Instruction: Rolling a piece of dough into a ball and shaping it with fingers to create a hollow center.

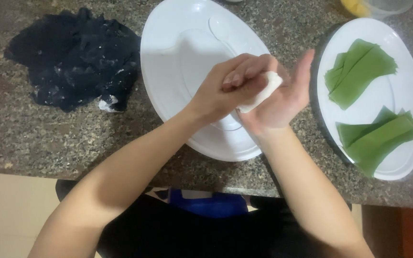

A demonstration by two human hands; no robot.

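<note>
Between left hand (pixel 223 88) and right hand (pixel 280 98) (pressed): dough (pixel 264 91).

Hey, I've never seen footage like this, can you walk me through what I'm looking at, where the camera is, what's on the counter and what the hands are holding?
There is one picture, taken by a camera worn on a person's head, looking down at their own bare arms. The left hand presses a white piece of dough into the open palm of the right hand. Below lies a speckled stone counter. On it, under the hands, sits a large white oval plate, with what looks like a white spoon on it. To the right, a second white plate holds folded green leaf strips. At the left lies a crumpled black plastic bag.
</note>
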